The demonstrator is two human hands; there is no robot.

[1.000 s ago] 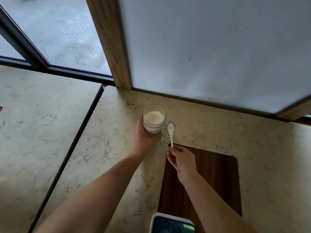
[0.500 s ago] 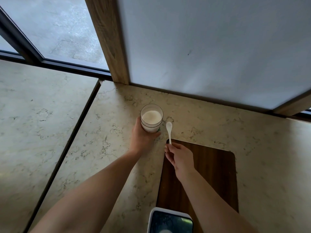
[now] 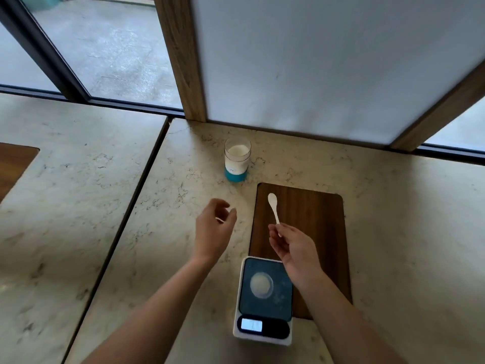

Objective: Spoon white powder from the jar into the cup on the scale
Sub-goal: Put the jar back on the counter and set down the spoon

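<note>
A clear glass jar [image 3: 237, 161] with a teal base stands open on the marble counter, nearly full of white powder. My left hand [image 3: 214, 231] hovers below it, fingers loosely curled, holding nothing. My right hand [image 3: 292, 246] pinches the handle of a white plastic spoon [image 3: 273, 207], its bowl pointing toward the jar; I cannot tell if it carries powder. Near me sits a white scale [image 3: 263, 302] with a dark platform and a lit display. A small clear cup [image 3: 261, 285] with white powder stands on the platform, just left of my right wrist.
A dark wooden board [image 3: 312, 222] lies under the spoon and the scale's far end. A wood-framed white panel [image 3: 301, 61] rises behind the jar. A dark seam [image 3: 126, 222] splits the counter on the left, with windows [image 3: 105, 48] beyond.
My left hand has let go of the jar and pulled back toward me. The right hand with the spoon drew back over the board. The view tilted down, so the scale and cup show.
</note>
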